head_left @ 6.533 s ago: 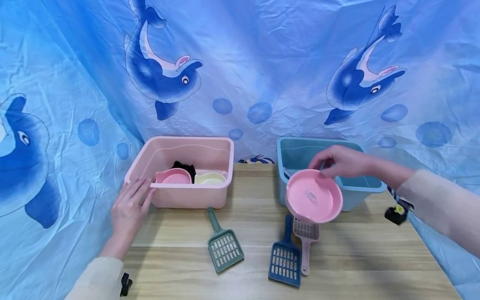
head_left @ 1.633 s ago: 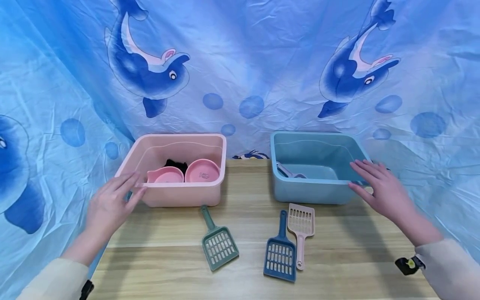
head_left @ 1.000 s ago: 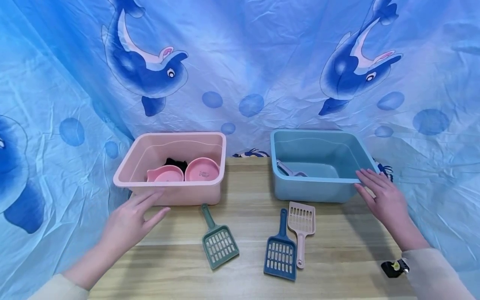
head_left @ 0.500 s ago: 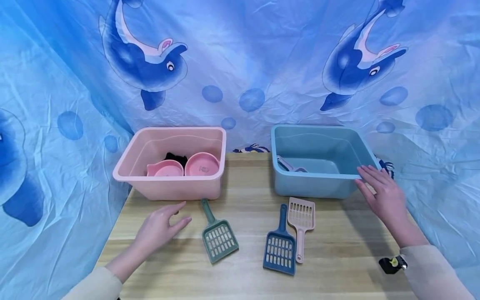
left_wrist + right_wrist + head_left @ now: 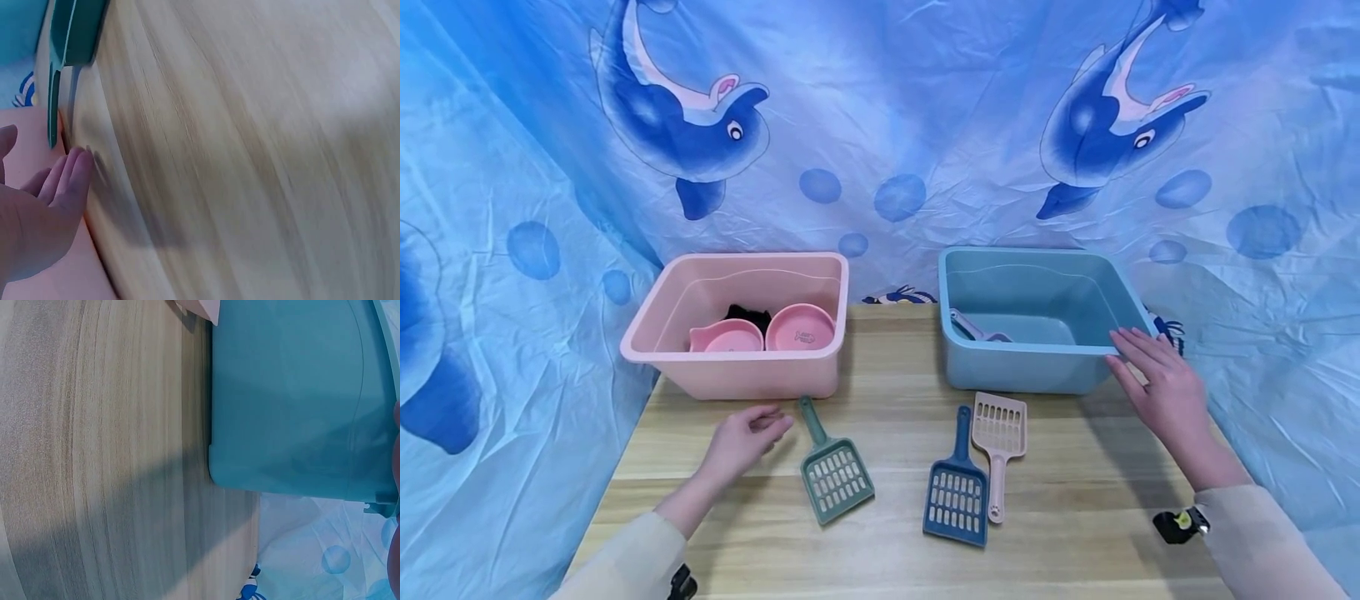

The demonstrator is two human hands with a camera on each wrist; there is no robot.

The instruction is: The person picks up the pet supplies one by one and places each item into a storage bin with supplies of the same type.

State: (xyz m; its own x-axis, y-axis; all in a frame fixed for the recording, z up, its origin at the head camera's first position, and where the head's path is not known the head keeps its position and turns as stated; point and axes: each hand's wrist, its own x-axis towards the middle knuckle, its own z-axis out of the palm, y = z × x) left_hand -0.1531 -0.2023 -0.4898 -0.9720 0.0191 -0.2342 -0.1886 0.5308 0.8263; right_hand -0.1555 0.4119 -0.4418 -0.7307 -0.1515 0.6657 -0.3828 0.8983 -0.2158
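My left hand [image 5: 741,442] hovers just left of the handle of a green litter scoop [image 5: 837,479], its fingers loosely bent and holding nothing. In the left wrist view the fingertips come close to that scoop's [image 5: 84,34] handle end. At the right, my right hand [image 5: 1165,387] rests straight fingers on the front right corner of a blue litter box [image 5: 1022,371], which has a lilac scoop [image 5: 973,327] inside. Behind the left hand stands a pink litter box [image 5: 760,377] with a pink eared bowl [image 5: 730,335], a pink round bowl [image 5: 800,327] and a black item [image 5: 748,315].
A dark blue scoop [image 5: 957,504] and a pale pink scoop [image 5: 1000,425] lie side by side on the wooden table [image 5: 880,567], in front of the blue box. A blue dolphin-print curtain [image 5: 880,125] hangs behind and along both sides.
The pink round bowl went from my right hand into the pink box, over the pale yellow one. My right hand moved to the blue box's rim; the left left the pink box for the green scoop.
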